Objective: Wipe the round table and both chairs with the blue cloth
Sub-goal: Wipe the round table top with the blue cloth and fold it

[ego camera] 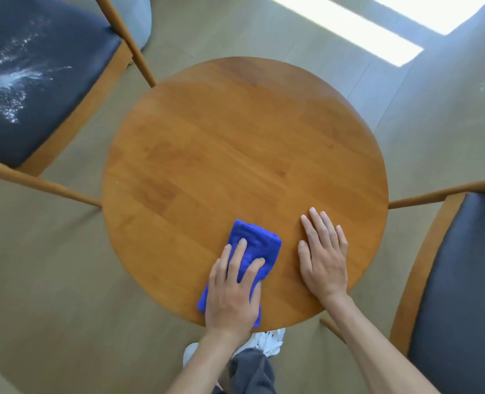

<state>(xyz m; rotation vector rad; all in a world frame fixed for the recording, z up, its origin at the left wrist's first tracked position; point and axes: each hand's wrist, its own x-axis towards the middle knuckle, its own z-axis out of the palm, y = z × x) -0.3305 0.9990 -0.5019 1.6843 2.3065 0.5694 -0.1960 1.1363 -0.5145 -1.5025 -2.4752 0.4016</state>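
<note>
The round wooden table (235, 143) fills the middle of the view. A folded blue cloth (254, 244) lies on its near edge. My left hand (234, 288) presses flat on the cloth with straight fingers. My right hand (323, 254) rests flat on the bare tabletop just right of the cloth. The left chair (30, 109) has a dark seat dusted with white powder. The right chair (463, 294) has a dark seat with no powder visible on it.
Chair arms of light wood reach toward the table from the left (36, 183) and right (446, 191). A chair leg (127, 41) slants down at upper left. Bright sunlight patches (349, 27) fall on the floor at the back. My shoe (266, 341) shows under the table edge.
</note>
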